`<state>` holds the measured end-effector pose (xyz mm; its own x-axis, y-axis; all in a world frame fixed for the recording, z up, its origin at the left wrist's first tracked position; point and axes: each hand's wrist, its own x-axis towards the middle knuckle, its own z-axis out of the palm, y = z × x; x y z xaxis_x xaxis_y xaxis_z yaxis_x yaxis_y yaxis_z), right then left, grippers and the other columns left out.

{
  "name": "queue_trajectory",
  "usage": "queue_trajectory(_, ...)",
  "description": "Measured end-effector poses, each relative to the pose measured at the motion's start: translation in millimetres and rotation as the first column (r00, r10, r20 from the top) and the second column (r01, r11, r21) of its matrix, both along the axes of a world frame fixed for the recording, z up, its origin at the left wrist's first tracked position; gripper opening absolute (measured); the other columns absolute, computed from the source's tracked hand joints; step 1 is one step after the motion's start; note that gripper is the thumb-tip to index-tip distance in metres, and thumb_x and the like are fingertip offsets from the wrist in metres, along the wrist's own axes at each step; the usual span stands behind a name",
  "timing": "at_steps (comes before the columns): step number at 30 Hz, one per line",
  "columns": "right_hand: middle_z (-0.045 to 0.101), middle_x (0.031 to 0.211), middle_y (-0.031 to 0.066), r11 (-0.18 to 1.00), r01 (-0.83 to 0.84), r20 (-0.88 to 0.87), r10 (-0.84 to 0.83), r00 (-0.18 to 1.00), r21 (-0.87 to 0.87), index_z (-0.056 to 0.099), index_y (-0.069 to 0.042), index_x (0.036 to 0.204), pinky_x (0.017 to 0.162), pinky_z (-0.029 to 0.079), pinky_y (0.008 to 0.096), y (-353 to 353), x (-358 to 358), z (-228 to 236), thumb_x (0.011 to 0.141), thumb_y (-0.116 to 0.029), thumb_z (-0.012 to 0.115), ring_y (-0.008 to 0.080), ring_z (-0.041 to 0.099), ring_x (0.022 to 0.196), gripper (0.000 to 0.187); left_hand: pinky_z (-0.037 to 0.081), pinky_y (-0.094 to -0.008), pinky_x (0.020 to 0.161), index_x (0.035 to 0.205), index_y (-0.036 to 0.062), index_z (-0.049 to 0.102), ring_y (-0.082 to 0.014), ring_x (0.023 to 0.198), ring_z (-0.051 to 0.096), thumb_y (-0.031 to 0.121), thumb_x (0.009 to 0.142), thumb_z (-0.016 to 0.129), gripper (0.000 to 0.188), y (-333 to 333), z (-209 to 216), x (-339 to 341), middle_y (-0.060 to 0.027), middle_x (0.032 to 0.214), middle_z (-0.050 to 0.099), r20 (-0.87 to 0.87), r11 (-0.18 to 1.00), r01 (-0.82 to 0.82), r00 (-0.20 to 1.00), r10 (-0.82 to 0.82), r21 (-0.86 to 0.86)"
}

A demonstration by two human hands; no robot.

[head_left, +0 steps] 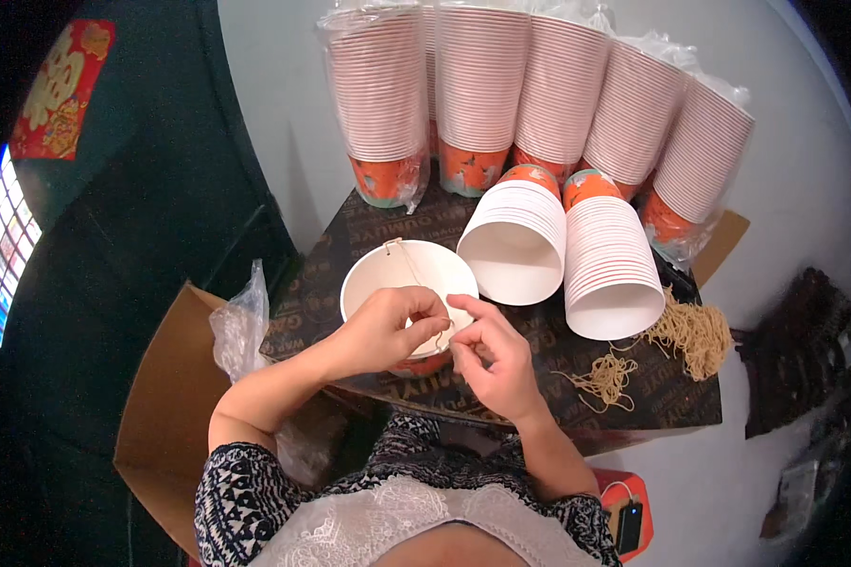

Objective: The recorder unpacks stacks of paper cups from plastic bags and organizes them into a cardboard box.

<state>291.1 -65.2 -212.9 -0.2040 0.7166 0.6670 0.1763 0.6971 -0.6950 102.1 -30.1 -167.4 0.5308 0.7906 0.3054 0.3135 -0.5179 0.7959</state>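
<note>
A round paper bucket point(361, 283) with a white inside and an orange printed outside stands at the near edge of the table, mouth up. A thin tan string point(412, 267) is fastened at the far side of its rim and runs across the mouth toward my hands. My left hand point(397, 326), over the bucket, is closed in a pinch on the string. At the near right rim, my right hand point(497, 364) has its fingers bent around the string's end, close to the left fingertips. The fingers partly hide the exact grip there.
Two nested stacks of white paper buckets, a left stack point(511, 255) and a right stack point(615, 283), lie tilted toward me. Plastic-wrapped bucket stacks point(378, 94) line the back. Tan strings point(695, 335) lie in bundles on the dark table point(303, 317). A cardboard box point(165, 406) stands left.
</note>
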Motion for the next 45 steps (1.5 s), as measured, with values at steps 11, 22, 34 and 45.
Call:
queue_trajectory(11,0.054,0.094,0.0040,0.970,-0.133,-0.182,0.096,0.979,-0.204,0.053,0.002,0.096,0.049,0.036,0.0182,5,-5,-21,0.093,0.006,0.051,0.0031,0.046,0.058,0.006,0.048,-0.0347,0.064,0.075,-0.0003,0.063,-0.0240,0.065,0.063,0.008,0.080,0.066,0.010,-5,2,-2,-0.0115,0.069,0.064,-0.055,0.980,0.000,0.998,0.011,0.201)
queue_trajectory(22,0.057,0.096,0.0058,0.936,-0.199,-0.284,0.114,0.952,-0.290,0.054,0.003,0.094,0.050,0.043,0.0207,-7,-10,-11,0.091,0.005,0.054,0.0061,0.052,0.059,0.004,0.047,-0.0304,0.068,0.080,0.0001,0.064,-0.0171,0.072,0.060,0.007,0.081,0.071,0.009,-7,4,-1,-0.0070,0.074,0.064,0.021,0.993,-0.047,0.999,0.046,0.107)
queue_trajectory(34,0.051,0.084,0.0052,0.989,0.138,-0.141,-0.130,0.981,0.048,0.055,0.000,0.090,0.059,0.040,0.0219,-3,-14,-20,0.087,0.007,0.059,0.0098,0.049,0.068,0.008,0.025,-0.0607,0.108,0.082,0.0062,0.056,-0.0252,0.072,0.061,0.004,0.078,0.068,0.012,-22,-2,-7,-0.0057,0.072,0.057,-0.201,0.911,0.036,0.978,0.052,0.411)
queue_trajectory(45,0.052,0.085,0.0054,0.961,0.272,-0.175,-0.260,0.950,0.047,0.058,-0.001,0.089,0.055,0.040,0.0227,-6,-20,-21,0.081,0.009,0.065,0.0094,0.050,0.066,0.014,0.022,-0.0613,0.109,0.081,0.0063,0.056,-0.0255,0.074,0.061,0.003,0.076,0.070,0.015,-25,-6,-4,-0.0052,0.072,0.056,-0.151,0.889,0.068,0.989,0.001,0.453)
